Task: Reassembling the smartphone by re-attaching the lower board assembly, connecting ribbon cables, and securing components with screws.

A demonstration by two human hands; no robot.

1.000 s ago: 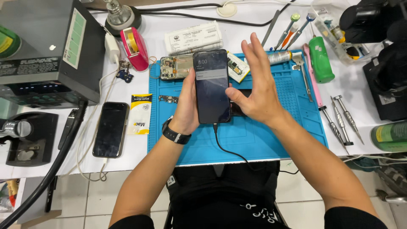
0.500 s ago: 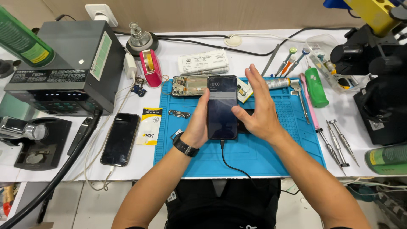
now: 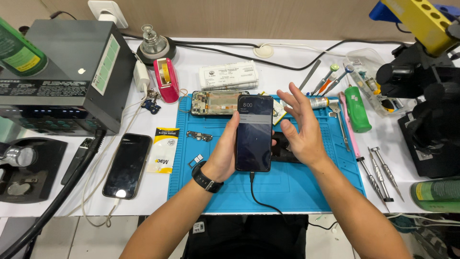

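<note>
While left hand (image 3: 225, 156) fingers clamp the black slab phone (image 3: 254, 133) upright for screen view, its cable hangs below. Right hand (image 3: 302, 129) hovers beside, fingers spread, above blue rubber mat (image 3: 306, 187).

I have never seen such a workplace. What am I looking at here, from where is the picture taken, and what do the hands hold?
The picture comes from a camera worn on a person's head, looking down at their own two bare hands over a white workbench. No machine does the handling.

The left hand, with a black wristwatch, holds a smartphone upright; its screen is lit and a black cable is plugged into its bottom. The right hand is open beside the phone, fingers spread, holding nothing.

Under them lies a blue work mat. On it rests an opened phone body showing its inner parts. Left of the mat lies a second dark phone; further left stands a grey box-shaped machine. A pink tape dispenser stands behind, and screwdrivers lie at the right.
</note>
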